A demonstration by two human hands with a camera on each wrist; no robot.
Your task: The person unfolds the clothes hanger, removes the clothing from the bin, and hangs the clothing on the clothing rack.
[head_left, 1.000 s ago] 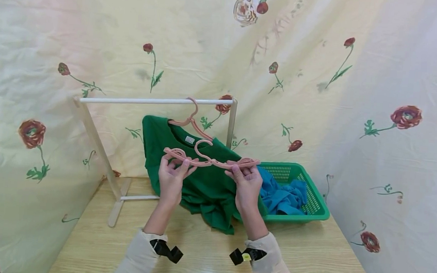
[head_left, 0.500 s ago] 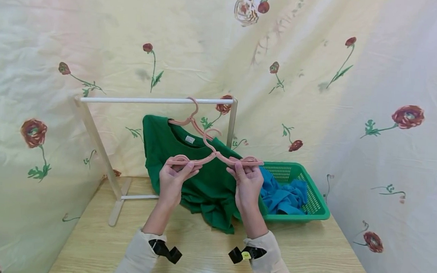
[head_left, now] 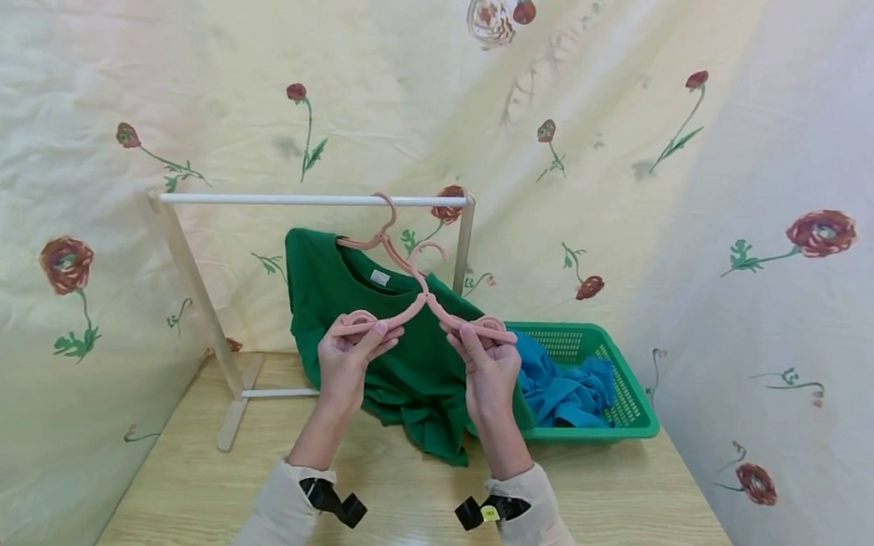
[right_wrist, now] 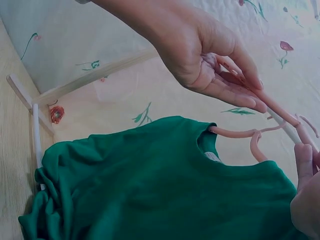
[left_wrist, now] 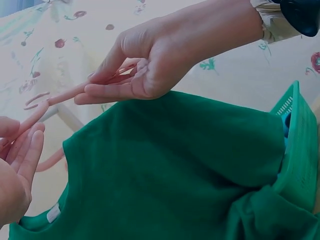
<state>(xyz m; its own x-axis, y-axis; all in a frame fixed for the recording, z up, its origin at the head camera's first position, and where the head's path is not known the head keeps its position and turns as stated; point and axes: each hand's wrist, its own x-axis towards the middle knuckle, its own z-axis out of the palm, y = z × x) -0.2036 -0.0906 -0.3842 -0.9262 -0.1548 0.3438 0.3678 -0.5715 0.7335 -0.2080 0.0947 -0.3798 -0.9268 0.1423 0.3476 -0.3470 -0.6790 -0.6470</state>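
A pink clothes hanger [head_left: 409,311] is held up in front of a green T-shirt [head_left: 416,372]. My left hand [head_left: 341,367] pinches its left arm between thumb and fingers, and my right hand [head_left: 492,377] pinches the right arm the same way. The hanger's arms slope down from a raised middle, with the hook pointing upward. In the left wrist view, the held hanger [left_wrist: 65,94] spans the gap between both hands. Behind it, the T-shirt hangs from a second pink hanger [head_left: 364,243], partly inside its neck. A white label [right_wrist: 212,156] shows at the collar.
The second hanger hooks over the white rod [head_left: 276,201] of a small wooden-legged rack. A green basket [head_left: 641,423] with crumpled blue cloth [head_left: 568,394] stands right of the shirt. All rest on a wooden table [head_left: 407,513], before a flower-printed curtain [head_left: 620,234].
The held hanger's middle and hook have risen, and its arms have gone from nearly level to a peaked shape. My hands keep their pinch, the right one having come slightly inward.
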